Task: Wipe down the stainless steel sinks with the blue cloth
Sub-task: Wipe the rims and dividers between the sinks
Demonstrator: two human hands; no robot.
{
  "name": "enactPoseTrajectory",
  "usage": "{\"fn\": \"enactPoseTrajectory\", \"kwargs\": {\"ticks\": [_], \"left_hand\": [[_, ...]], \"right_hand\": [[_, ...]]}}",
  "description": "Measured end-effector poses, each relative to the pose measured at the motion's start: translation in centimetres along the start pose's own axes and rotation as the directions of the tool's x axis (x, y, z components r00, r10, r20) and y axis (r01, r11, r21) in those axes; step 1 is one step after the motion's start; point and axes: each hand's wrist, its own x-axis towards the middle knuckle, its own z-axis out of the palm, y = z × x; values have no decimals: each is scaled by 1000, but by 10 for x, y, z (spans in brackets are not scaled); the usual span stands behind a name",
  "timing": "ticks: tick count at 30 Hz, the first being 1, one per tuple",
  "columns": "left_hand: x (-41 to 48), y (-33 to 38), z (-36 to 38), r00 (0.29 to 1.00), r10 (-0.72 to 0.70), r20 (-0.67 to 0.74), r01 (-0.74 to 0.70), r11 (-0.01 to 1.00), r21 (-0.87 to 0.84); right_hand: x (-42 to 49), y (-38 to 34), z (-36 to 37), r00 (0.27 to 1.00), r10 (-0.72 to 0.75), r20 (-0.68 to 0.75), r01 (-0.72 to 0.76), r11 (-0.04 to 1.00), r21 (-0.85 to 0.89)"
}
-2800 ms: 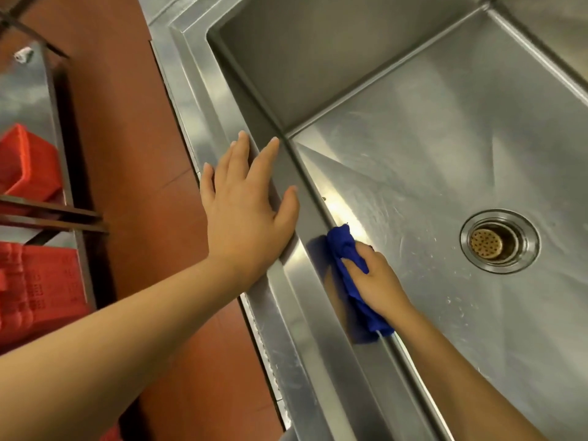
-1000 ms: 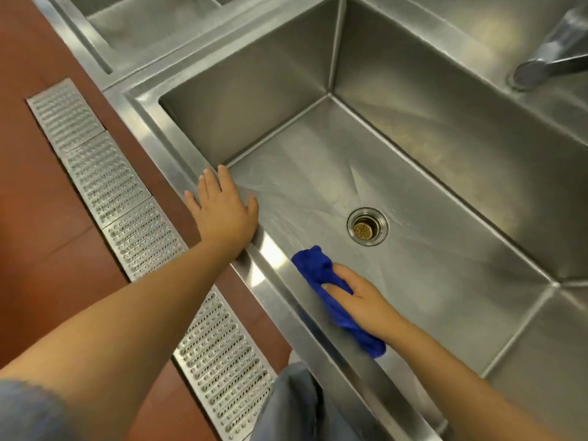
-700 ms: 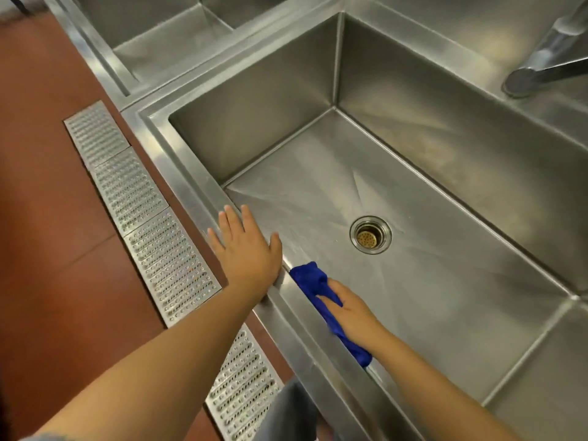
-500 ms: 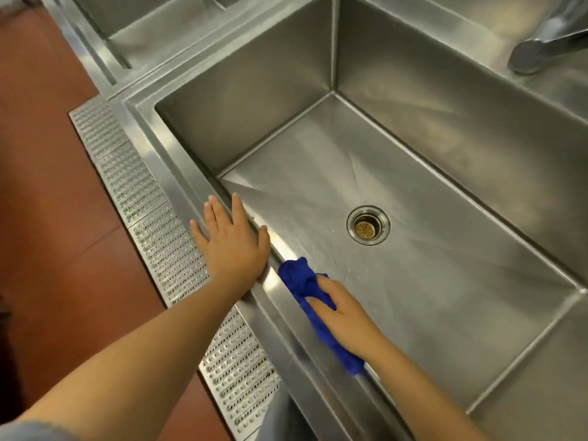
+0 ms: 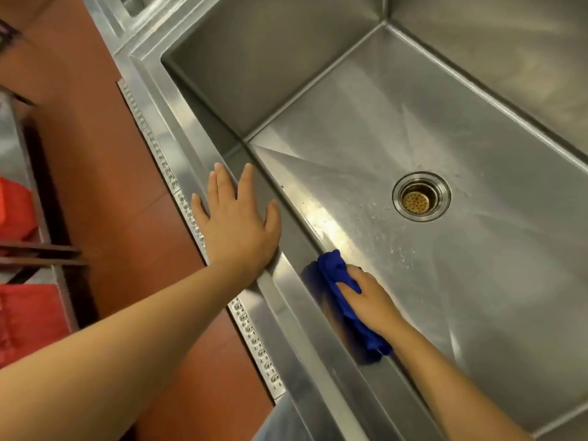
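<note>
Clearly bunched, the blue cloth (image 5: 332, 270) bulges beneath the right hand (image 5: 370, 300).

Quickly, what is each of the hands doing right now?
Left hand: open, fingers straight, resting flat on the sink rim.
Right hand: holding the blue cloth against the near sink wall.

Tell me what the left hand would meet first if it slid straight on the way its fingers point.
The way looks free: the left hand lies flat on the sink's front rim, with only bare steel ahead. It may drift past the rim's inner edge above the basin; depth is unclear.
</note>
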Motion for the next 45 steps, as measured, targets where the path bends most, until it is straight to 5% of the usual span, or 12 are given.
{"fn": "enactPoseTrajectory", "kwargs": {"ticks": [5,12,19,26,33,41,45], "left_hand": [[-1,-1,1,1000,-3,-4,3,1000,-11],[1,0,1,1000,-2,-8,2,1000,-13],[0,0,1,1000,-2,-8,2,1000,0],[1,-2,1,1000,2,-9,-2,1000,-3],[2,-2,1,1000,3,-4,-3,1000,-17],[1,-4,1,1000,24,1,-24,999,-31],[1,-4,3,999,33,8,-32,998,-46]], "right_hand": [[1,-5,2,993,-113,-16,114,991,71],[33,64,11,989,148,-1,-148,988,-37],[-6,59,5,1000,30,-4,-29,996,83],[5,75,6,982,186,23,-185,981,-58],[-67,15,-9,999,-20,-42,23,998,52],[-61,16,-1,987,105,-123,-107,994,-7],[-103,-14,-14,995,-2,-98,6,999,40]]}}
